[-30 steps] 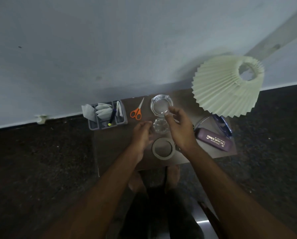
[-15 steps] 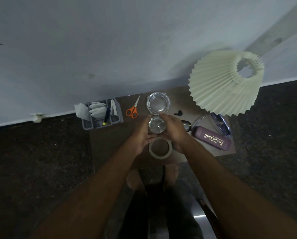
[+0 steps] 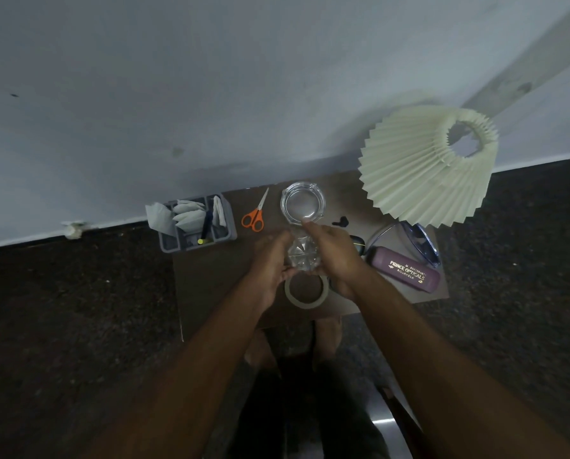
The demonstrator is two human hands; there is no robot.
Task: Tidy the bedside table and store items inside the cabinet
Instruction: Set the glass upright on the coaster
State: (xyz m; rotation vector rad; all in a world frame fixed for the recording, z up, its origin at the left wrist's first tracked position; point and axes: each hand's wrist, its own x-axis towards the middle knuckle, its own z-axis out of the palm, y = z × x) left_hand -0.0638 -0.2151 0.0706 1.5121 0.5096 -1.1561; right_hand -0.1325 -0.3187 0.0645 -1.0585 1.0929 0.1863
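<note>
Left hand [image 3: 270, 266], right hand [image 3: 338, 256]: fingers [image 3: 311, 225] curled

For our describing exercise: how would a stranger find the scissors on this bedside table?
Start at the brown bedside table against the pale wall. Near its back edge, between the grey organiser tray and the round glass ashtray, lie the scissors. Only they have bright orange handles, with blades pointing toward the wall.

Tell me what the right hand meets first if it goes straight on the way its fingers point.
The clear glass ashtray, lying just beyond the right hand, which grips a faceted glass. The hand may pass above its rim; depth is unclear.
</note>
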